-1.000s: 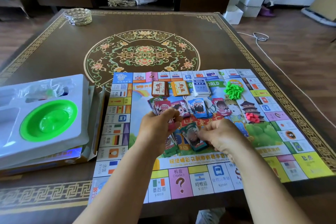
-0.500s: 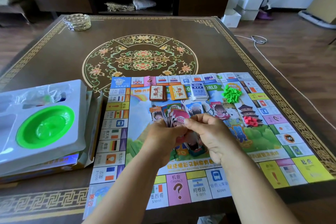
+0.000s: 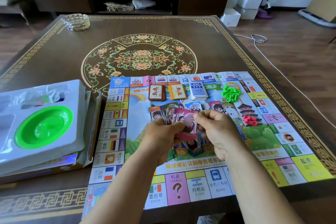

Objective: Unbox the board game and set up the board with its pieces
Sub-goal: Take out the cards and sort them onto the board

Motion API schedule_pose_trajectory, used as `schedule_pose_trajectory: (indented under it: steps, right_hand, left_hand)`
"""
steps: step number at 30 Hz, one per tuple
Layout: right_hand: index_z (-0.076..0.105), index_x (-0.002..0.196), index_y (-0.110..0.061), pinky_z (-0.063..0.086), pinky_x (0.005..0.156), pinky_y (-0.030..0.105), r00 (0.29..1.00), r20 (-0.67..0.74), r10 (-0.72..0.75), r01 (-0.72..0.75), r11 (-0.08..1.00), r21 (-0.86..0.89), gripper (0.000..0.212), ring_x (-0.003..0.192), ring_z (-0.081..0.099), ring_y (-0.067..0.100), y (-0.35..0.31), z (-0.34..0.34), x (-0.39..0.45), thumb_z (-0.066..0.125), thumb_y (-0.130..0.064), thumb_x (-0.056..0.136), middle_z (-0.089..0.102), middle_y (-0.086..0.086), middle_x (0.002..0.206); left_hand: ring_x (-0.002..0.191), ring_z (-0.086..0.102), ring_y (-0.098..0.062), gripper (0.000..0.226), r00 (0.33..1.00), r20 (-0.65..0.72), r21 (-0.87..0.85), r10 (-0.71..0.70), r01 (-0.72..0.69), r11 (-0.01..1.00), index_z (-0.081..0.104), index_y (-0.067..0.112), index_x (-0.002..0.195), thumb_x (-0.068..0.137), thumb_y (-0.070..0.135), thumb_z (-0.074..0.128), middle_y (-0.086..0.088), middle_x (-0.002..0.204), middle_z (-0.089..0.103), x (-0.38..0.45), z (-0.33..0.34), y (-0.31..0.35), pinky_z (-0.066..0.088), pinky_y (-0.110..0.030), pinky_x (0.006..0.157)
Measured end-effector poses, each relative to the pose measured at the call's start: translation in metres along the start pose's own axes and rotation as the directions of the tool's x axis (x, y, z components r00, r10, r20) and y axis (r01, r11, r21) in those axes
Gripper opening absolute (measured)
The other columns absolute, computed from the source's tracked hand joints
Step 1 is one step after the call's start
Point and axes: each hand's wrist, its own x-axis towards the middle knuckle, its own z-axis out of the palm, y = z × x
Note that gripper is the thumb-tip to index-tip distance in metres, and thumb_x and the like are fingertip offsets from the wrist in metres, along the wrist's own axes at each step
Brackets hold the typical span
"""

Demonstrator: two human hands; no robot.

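Observation:
The colourful game board lies flat on the near right part of the table. My left hand grips a fan of paper play money above the board's middle. My right hand pinches a pink note at the front of that fan. More notes lie on the board under and behind my hands. Three card decks sit along the board's far side: a brown deck, an orange deck and a blue-white deck. A pile of green houses and a pile of red pieces lie to the right.
The open game box with its white plastic insert and a green bowl sits at the left, touching the board's edge. A glass dish stands at the table's far left corner. A white cable runs over the floor on the right.
My right hand rose from the notes lying on the board and came to the fan in my left hand, where it now pinches a pink note. The view tilted slightly.

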Motion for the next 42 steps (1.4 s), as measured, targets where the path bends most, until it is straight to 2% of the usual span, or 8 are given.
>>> schedule_pose_trajectory:
  steps: [5, 12, 17, 20, 23, 27, 33, 42]
  right_hand:
    - [0.065, 0.074, -0.015, 0.041, 0.049, 0.023, 0.997, 0.031, 0.064, -0.067, 0.993, 0.095, 0.011, 0.051, 0.048, 0.009, -0.0015, 0.0017, -0.0023, 0.072, -0.020, 0.082, 0.056, -0.004, 0.059]
    - [0.067, 0.073, -0.016, 0.045, 0.067, 0.029, 0.998, 0.004, 0.056, -0.056, 0.985, 0.164, 0.010, 0.066, 0.057, 0.014, 0.0019, 0.0011, 0.0025, 0.072, -0.019, 0.081, 0.066, -0.008, 0.059]
    - [0.066, 0.074, -0.016, 0.043, 0.043, 0.018, 0.996, 0.083, 0.039, -0.056, 0.976, 0.211, 0.009, 0.050, 0.059, 0.006, -0.0005, 0.0035, -0.0009, 0.069, -0.015, 0.083, 0.067, -0.004, 0.061]
    - [0.068, 0.069, -0.015, 0.052, 0.059, 0.029, 0.996, 0.085, 0.030, -0.048, 0.975, 0.219, 0.010, 0.062, 0.061, 0.017, 0.0001, 0.0046, 0.0002, 0.072, -0.016, 0.078, 0.069, 0.001, 0.067]
    - [0.068, 0.072, -0.014, 0.049, 0.079, 0.041, 0.998, 0.050, 0.030, -0.039, 0.980, 0.193, 0.010, 0.071, 0.061, 0.021, 0.0029, 0.0046, 0.0028, 0.071, -0.016, 0.081, 0.071, 0.003, 0.071]
    - [0.068, 0.073, -0.014, 0.048, 0.074, 0.038, 1.000, 0.017, 0.021, -0.024, 0.985, 0.172, 0.010, 0.071, 0.060, 0.018, 0.0044, 0.0037, 0.0052, 0.070, -0.017, 0.083, 0.071, 0.001, 0.072]
    - [0.067, 0.074, -0.015, 0.049, 0.072, 0.034, 1.000, 0.024, 0.009, -0.014, 0.980, 0.199, 0.010, 0.066, 0.060, 0.013, 0.0047, 0.0032, 0.0042, 0.069, -0.017, 0.084, 0.070, -0.003, 0.067]
    - [0.066, 0.073, -0.014, 0.049, 0.082, 0.041, 0.997, 0.064, 0.033, -0.048, 0.967, 0.250, 0.009, 0.070, 0.063, 0.018, 0.0030, 0.0033, 0.0039, 0.070, -0.014, 0.082, 0.071, 0.002, 0.071]
  left_hand:
    - [0.060, 0.070, -0.021, 0.019, 1.000, 0.016, -0.109, -0.019, 0.020, 0.994, 0.061, -0.005, 0.103, 0.086, 0.003, 0.064, -0.010, 0.071, 0.073, -0.0017, -0.0001, 0.0022, 0.057, -0.026, 0.057]
    - [0.073, 0.070, -0.022, 0.019, 0.999, 0.035, -0.175, -0.039, 0.045, 0.984, 0.062, 0.001, 0.102, 0.092, 0.016, 0.058, -0.014, 0.087, 0.073, -0.0005, -0.0018, 0.0037, 0.059, -0.033, 0.071]
    - [0.067, 0.071, -0.021, 0.016, 1.000, 0.014, -0.162, -0.026, 0.028, 0.986, 0.063, 0.000, 0.100, 0.089, 0.011, 0.062, -0.012, 0.081, 0.073, -0.0004, -0.0027, 0.0031, 0.059, -0.029, 0.062]
    - [0.066, 0.070, -0.019, 0.026, 1.000, 0.015, -0.144, -0.023, 0.025, 0.989, 0.062, -0.003, 0.109, 0.086, 0.010, 0.065, -0.012, 0.083, 0.072, -0.0007, -0.0034, 0.0037, 0.057, -0.026, 0.056]
    - [0.069, 0.069, -0.019, 0.029, 1.000, 0.024, -0.162, -0.019, 0.023, 0.987, 0.061, -0.004, 0.111, 0.088, 0.012, 0.063, -0.013, 0.084, 0.071, 0.0000, -0.0026, 0.0027, 0.059, -0.030, 0.064]
    - [0.077, 0.067, -0.024, 0.023, 0.999, 0.034, -0.200, -0.037, 0.043, 0.979, 0.063, 0.000, 0.107, 0.092, 0.017, 0.058, -0.016, 0.091, 0.069, 0.0008, -0.0020, 0.0036, 0.057, -0.037, 0.076]
    - [0.064, 0.067, -0.016, 0.015, 0.996, 0.068, -0.223, -0.055, 0.069, 0.972, 0.065, 0.005, 0.095, 0.093, 0.017, 0.057, -0.009, 0.077, 0.071, -0.0001, -0.0037, 0.0042, 0.057, -0.028, 0.058]
    - [0.063, 0.070, -0.019, 0.015, 0.993, 0.110, -0.242, -0.045, 0.071, 0.968, 0.062, -0.001, 0.100, 0.088, 0.008, 0.061, -0.013, 0.076, 0.073, -0.0038, -0.0026, 0.0059, 0.055, -0.025, 0.052]
